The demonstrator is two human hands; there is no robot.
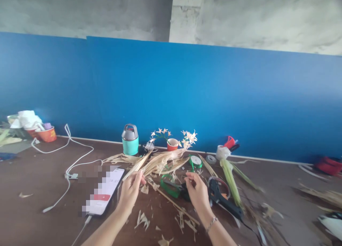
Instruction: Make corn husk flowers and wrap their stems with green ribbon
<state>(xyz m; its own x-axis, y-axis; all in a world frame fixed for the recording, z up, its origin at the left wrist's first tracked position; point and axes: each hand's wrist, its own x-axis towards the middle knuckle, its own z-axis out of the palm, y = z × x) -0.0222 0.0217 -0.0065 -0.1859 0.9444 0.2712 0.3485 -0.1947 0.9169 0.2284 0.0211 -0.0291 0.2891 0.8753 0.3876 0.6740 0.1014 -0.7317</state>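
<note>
Dried corn husk (141, 163) rises in a pale strip from the fingers of my left hand (130, 186), which is closed on it. My right hand (197, 189) is held over the table with thumb and fingers curled together; whatever may be between them is too small to make out. Close to its fingertips lie scissors (176, 186) and a loop of green tape (169, 185). More dried husks (165, 160) are piled beyond both hands. Small white husk flowers on a green stem (190, 136) stand behind the pile, by a red paper cup (172, 145).
A black glue gun (224, 199) lies right of my right hand, beside green stalks (231, 182). Left are a phone (107, 192) and white cables (70, 167). A teal-and-grey flask (130, 141) and a green tape roll (196, 161) sit before the blue partition (171, 85).
</note>
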